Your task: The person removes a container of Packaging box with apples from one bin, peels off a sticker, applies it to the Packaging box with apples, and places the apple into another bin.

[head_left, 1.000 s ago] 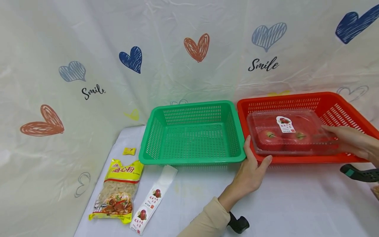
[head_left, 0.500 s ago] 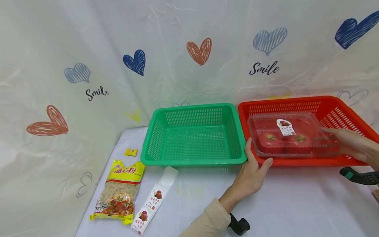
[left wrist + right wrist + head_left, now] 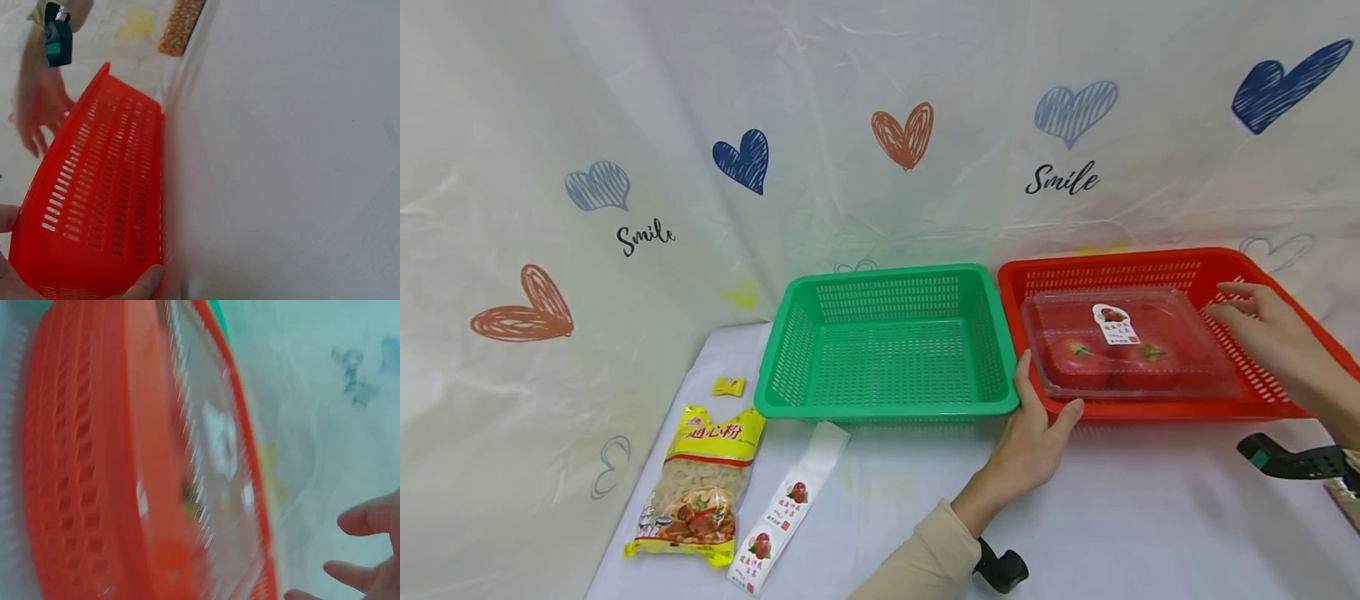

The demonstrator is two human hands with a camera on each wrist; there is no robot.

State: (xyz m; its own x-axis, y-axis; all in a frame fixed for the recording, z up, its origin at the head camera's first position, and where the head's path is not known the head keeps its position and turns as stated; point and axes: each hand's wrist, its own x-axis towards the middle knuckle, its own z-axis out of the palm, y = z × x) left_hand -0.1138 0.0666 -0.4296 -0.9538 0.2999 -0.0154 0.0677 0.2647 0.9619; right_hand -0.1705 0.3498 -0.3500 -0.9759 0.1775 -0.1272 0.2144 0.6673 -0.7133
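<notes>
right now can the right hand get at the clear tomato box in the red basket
Probably yes. The right hand hovers open just beside the clear tomato box, which lies uncovered in the red basket; nothing sits between them. The left hand only holds the basket's near corner.

red basket (image 3: pixel 1225 279) | green basket (image 3: pixel 887 342) | yellow noodle packet (image 3: pixel 700 479) | backdrop (image 3: pixel 625 125): white, coloured hearts

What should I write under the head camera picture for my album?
Left hand holds the red basket with the tomato box; right hand hovers open.
</notes>
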